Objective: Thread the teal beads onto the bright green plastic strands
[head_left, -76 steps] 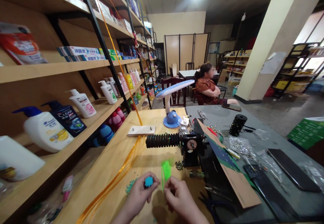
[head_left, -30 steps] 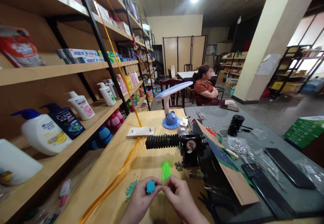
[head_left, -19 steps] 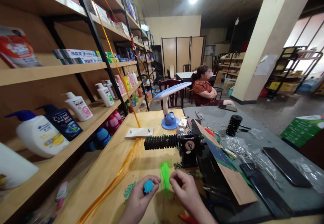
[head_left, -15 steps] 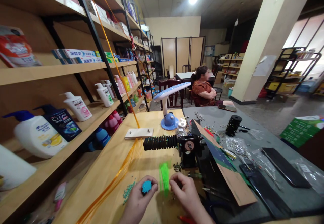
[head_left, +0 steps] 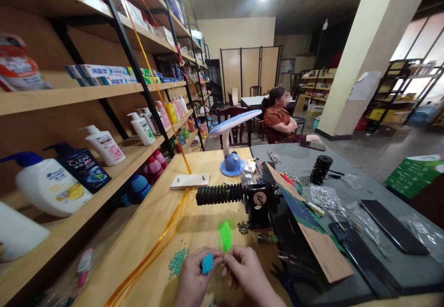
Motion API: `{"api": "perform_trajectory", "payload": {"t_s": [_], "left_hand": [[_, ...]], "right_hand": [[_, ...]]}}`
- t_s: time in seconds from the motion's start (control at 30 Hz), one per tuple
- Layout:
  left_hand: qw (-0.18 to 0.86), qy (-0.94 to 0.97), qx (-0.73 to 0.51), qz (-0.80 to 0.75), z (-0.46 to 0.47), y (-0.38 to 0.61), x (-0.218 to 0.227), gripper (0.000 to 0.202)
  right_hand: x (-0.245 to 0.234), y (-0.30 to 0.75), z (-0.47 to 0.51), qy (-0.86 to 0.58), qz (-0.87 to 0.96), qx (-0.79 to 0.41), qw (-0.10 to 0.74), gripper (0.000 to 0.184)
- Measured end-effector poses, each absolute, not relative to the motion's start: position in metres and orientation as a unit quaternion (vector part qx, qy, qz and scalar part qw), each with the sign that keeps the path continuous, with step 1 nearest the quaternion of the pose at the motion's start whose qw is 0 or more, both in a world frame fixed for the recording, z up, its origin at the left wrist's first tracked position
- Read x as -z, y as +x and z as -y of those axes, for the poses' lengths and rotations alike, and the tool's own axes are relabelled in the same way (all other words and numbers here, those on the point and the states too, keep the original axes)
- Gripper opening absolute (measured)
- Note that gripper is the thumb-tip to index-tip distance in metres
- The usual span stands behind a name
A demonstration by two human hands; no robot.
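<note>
My left hand (head_left: pixel 197 274) is closed around a small bright-blue piece (head_left: pixel 207 264) with a dark edge; its exact kind I cannot tell. My right hand (head_left: pixel 244 270) is closed in a pinch, its fingertips meeting those of my left hand. Whatever sits between the fingertips is too small to make out. Just beyond them lies a bundle of bright green strands (head_left: pixel 225 235). Small teal beads (head_left: pixel 178 263) are scattered on the table left of my left hand. Further off, a black ridged cylinder (head_left: pixel 218 194) juts sideways from a black clamp-like device (head_left: pixel 259 205).
Orange threads (head_left: pixel 163 237) run down past a white board (head_left: pixel 190 181) across the wooden table. A blue lamp (head_left: pixel 232 163) stands behind. At right are dark-handled pliers (head_left: pixel 291 277), a cardboard strip (head_left: pixel 322 254) and bagged small parts (head_left: pixel 326 196). Shelves line the left; a person (head_left: pixel 279 117) sits beyond.
My hands have come together, the right moving left and the left slightly right, so their fingertips now meet below the green strands. The blue piece moved slightly right and down with my left hand.
</note>
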State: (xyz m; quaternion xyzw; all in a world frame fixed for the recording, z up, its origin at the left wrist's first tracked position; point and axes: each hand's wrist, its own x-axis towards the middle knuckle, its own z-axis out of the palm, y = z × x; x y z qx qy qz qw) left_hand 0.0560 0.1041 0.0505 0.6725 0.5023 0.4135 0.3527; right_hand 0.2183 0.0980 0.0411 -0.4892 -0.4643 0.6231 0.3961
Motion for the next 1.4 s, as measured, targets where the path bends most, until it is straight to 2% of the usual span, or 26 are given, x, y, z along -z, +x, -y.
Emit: {"api": "perform_trajectory", "payload": {"t_s": [0.23, 0.33, 0.5, 0.63, 0.8, 0.9, 1.13, 1.4], "left_hand": [[0.297, 0.756, -0.369, -0.451, -0.104, 0.052, -0.06, 0.022], [0.342, 0.699, -0.373, -0.504, -0.105, 0.053, -0.061, 0.029], [0.491, 0.557, -0.391, -0.544, -0.108, 0.053, -0.058, 0.051], [0.522, 0.521, -0.4, -0.544, -0.107, 0.052, -0.059, 0.058], [0.515, 0.551, -0.381, -0.535, -0.106, 0.054, -0.058, 0.061], [0.525, 0.551, -0.382, -0.525, -0.107, 0.056, -0.053, 0.06], [0.617, 0.386, -0.452, -0.516, -0.103, 0.061, -0.045, 0.061], [0.668, 0.349, -0.419, -0.507, -0.1, 0.055, -0.048, 0.062]], "right_hand": [[-0.047, 0.22, -0.1, -0.472, 0.455, -0.661, 0.366, 0.064], [-0.048, 0.221, -0.1, -0.463, 0.463, -0.664, 0.361, 0.064], [-0.049, 0.224, -0.103, -0.53, 0.566, -0.475, 0.417, 0.034], [-0.044, 0.218, -0.105, -0.509, 0.593, -0.463, 0.419, 0.02], [-0.034, 0.21, -0.106, -0.483, 0.539, -0.52, 0.453, 0.019], [-0.032, 0.21, -0.105, -0.486, 0.514, -0.547, 0.447, 0.026], [-0.026, 0.206, -0.101, -0.449, 0.491, -0.604, 0.438, 0.044], [-0.022, 0.199, -0.101, -0.462, 0.53, -0.563, 0.434, 0.032]]}}
